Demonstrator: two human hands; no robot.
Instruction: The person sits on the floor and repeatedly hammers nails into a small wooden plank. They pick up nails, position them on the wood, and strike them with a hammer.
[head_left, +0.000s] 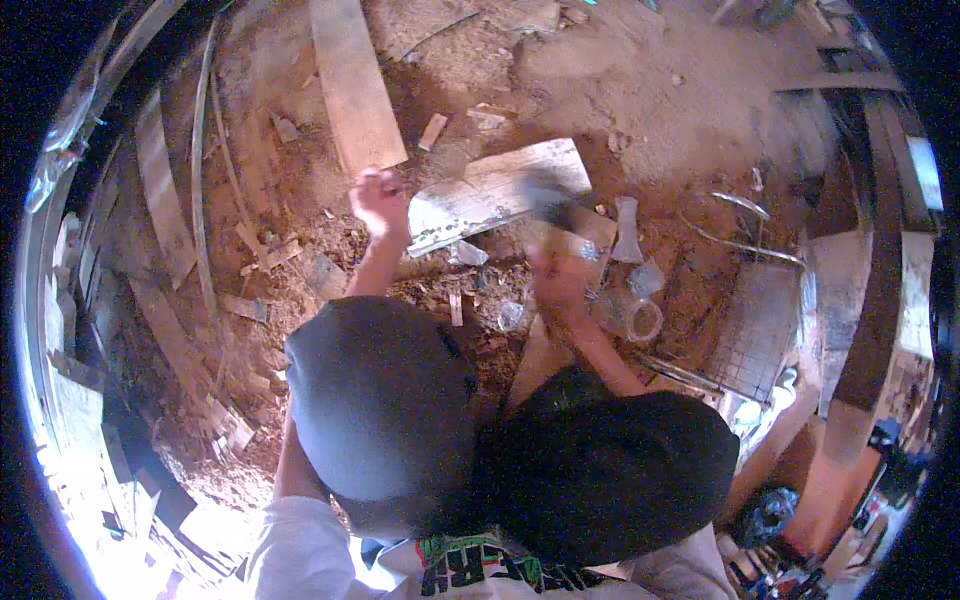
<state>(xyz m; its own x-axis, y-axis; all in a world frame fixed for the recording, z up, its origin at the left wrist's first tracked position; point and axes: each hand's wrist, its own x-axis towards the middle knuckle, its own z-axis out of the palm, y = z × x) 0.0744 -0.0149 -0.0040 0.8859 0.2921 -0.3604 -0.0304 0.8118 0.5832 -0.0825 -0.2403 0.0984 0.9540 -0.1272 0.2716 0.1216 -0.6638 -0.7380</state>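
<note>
A short pale board lies on the dirt floor in front of my knees, with small dark marks or bits along its near edge. Beside its left end is my left hand, fingers curled. Whether it pinches anything small is not visible. The lower end of a long plank comes up to that hand. My right hand is blurred by motion and closed around a tool. The tool's dark, blurred head, perhaps a hammer's, hangs over the board's right part. A second piece of wood shows behind the right hand.
Wood scraps and clear plastic pieces litter the dirt. A clear ring-shaped roll lies to the right, before a wire grid. Long strips of wood stand along the left. My knees fill the near middle.
</note>
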